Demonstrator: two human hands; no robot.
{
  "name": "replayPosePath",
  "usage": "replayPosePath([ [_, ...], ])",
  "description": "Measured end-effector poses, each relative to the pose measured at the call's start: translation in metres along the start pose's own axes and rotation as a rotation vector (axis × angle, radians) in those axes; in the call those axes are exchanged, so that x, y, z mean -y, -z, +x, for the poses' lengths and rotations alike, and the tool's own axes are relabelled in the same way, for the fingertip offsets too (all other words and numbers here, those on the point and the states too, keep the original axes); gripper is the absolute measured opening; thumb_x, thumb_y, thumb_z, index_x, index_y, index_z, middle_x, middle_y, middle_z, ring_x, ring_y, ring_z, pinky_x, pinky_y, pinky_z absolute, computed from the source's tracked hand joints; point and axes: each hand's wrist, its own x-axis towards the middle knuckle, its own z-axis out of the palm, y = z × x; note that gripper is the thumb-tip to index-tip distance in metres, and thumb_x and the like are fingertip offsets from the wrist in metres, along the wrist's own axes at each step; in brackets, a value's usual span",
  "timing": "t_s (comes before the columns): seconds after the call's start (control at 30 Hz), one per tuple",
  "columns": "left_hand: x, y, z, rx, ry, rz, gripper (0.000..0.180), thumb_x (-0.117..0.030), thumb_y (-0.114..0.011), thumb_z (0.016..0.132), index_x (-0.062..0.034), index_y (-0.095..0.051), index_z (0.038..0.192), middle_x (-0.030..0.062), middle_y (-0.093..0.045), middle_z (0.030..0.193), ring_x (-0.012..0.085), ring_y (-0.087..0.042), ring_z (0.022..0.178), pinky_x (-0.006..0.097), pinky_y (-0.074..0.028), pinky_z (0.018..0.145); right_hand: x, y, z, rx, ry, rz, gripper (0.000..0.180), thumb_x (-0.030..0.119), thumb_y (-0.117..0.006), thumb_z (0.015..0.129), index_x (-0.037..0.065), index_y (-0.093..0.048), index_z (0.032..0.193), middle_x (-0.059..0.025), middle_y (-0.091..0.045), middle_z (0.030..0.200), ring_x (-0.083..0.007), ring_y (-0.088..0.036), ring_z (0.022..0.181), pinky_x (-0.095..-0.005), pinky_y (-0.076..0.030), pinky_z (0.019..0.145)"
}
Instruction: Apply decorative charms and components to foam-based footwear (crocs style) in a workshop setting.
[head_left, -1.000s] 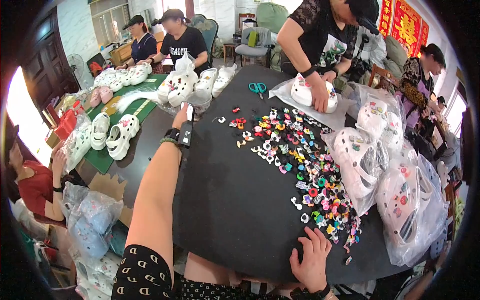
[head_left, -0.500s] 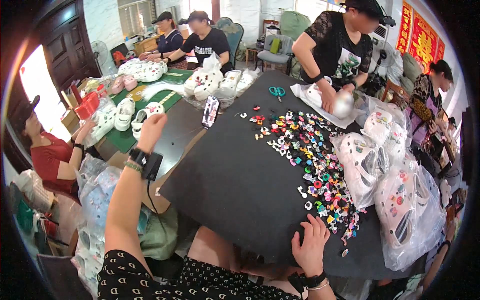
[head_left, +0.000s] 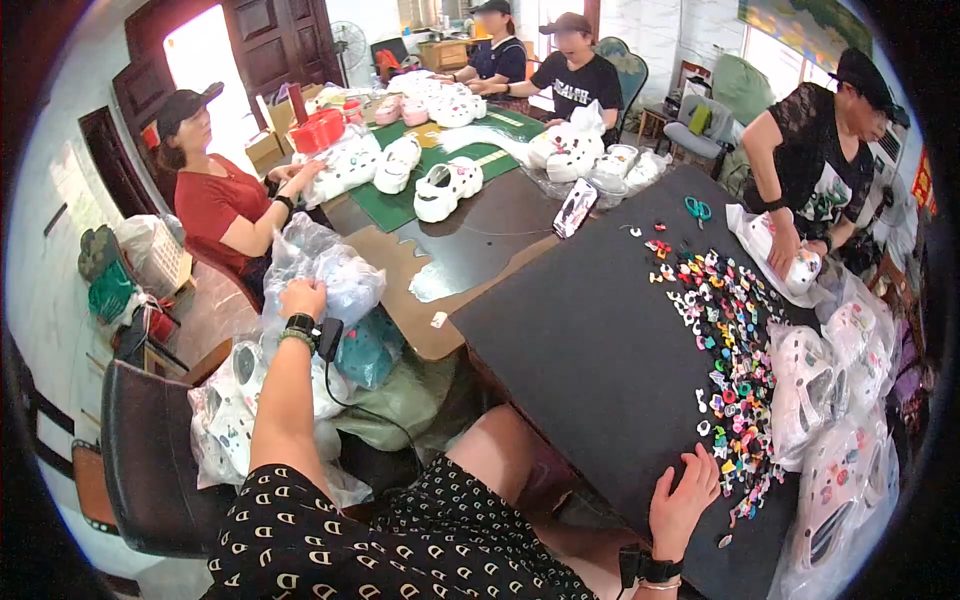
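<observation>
My left hand [head_left: 302,298] has its fingers curled at the top of a clear plastic bag [head_left: 345,282] that holds pale blue and white items, beside the table on my left. A watch and a small black box with a cable are on that wrist. My right hand [head_left: 685,502] lies with fingers apart on the black tabletop [head_left: 570,330], holding nothing. Its fingertips are close to a long heap of small colourful shoe charms [head_left: 728,350]. White clogs in clear bags [head_left: 838,480] lie just beyond the heap, to the right.
On the green mat [head_left: 500,165] stand a charm-decorated white clog [head_left: 447,188] and other clogs. A phone [head_left: 574,208] and teal scissors [head_left: 697,208] lie farther back. A black chair [head_left: 155,455] stands at my left. Co-workers sit around; one in black handles a white clog [head_left: 803,268].
My view has turned left. My left hand has left the white clog on the green mat and come down to the plastic bag. My right hand stays by the charms.
</observation>
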Motion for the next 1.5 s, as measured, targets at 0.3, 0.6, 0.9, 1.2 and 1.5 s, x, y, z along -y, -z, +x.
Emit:
replayPosePath([
  [0.3, 0.032, -0.002, 0.017, -0.448, -0.363, -0.888, 0.013, 0.003, -0.056, 0.093, 0.0005, -0.068, 0.093, 0.0050, -0.069, 0.086, 0.0143, -0.066, 0.087, 0.031, -0.054, 0.081, -0.006, -0.003, -0.005, -0.080, 0.048, 0.002, 0.033, 0.016, -0.063, 0.085, 0.004, -0.056, 0.115, -0.0155, -0.052, 0.135, -0.0378, -0.043, 0.131, -0.0545, -0.030, 0.106],
  [0.6, -0.099, 0.137, -0.047, -0.378, -0.685, -0.998, 0.037, -0.030, -0.056, 0.102, 0.0011, -0.064, 0.120, 0.0060, -0.066, 0.111, 0.0127, -0.058, 0.097, 0.026, -0.047, 0.088, -0.003, 0.002, -0.002, -0.153, 0.026, 0.027, 0.033, 0.015, -0.067, 0.082, 0.006, -0.058, 0.113, -0.0128, -0.055, 0.131, -0.0356, -0.047, 0.126, -0.0515, -0.035, 0.102],
  [0.9, -0.249, 0.126, -0.233, 0.293, -1.418, -1.126, 0.012, 0.003, -0.053, 0.094, -0.0015, -0.064, 0.098, 0.0139, -0.065, 0.125, 0.0227, -0.062, 0.111, 0.031, -0.048, 0.093, -0.005, -0.003, -0.005, -0.188, 0.010, 0.060, 0.033, 0.021, -0.066, 0.084, 0.005, -0.059, 0.112, -0.0125, -0.059, 0.125, -0.0332, -0.049, 0.124, -0.0502, -0.037, 0.100],
  [1.2, -0.236, 0.073, -0.331, 0.590, -1.345, -1.105, 0.029, 0.004, -0.052, 0.091, -0.0004, -0.065, 0.117, 0.0158, -0.060, 0.135, 0.0299, -0.050, 0.134, 0.039, -0.035, 0.111, -0.012, -0.002, -0.006, -0.248, -0.038, 0.274, 0.039, 0.005, -0.066, 0.081, 0.002, -0.054, 0.118, -0.0141, -0.060, 0.119, -0.0317, -0.054, 0.117, -0.0456, -0.038, 0.098],
  [1.5, -0.186, 0.053, -0.333, 0.351, -1.349, -0.901, 0.072, -0.014, -0.064, 0.087, -0.0001, -0.033, 0.151, 0.0233, -0.025, 0.159, 0.0423, -0.017, 0.149, 0.049, -0.017, 0.120, -0.035, 0.001, 0.006, -0.305, -0.200, 0.651, 0.029, 0.007, -0.063, 0.089, 0.001, -0.055, 0.117, -0.0152, -0.060, 0.126, -0.0290, -0.059, 0.111, -0.0358, -0.047, 0.090],
])
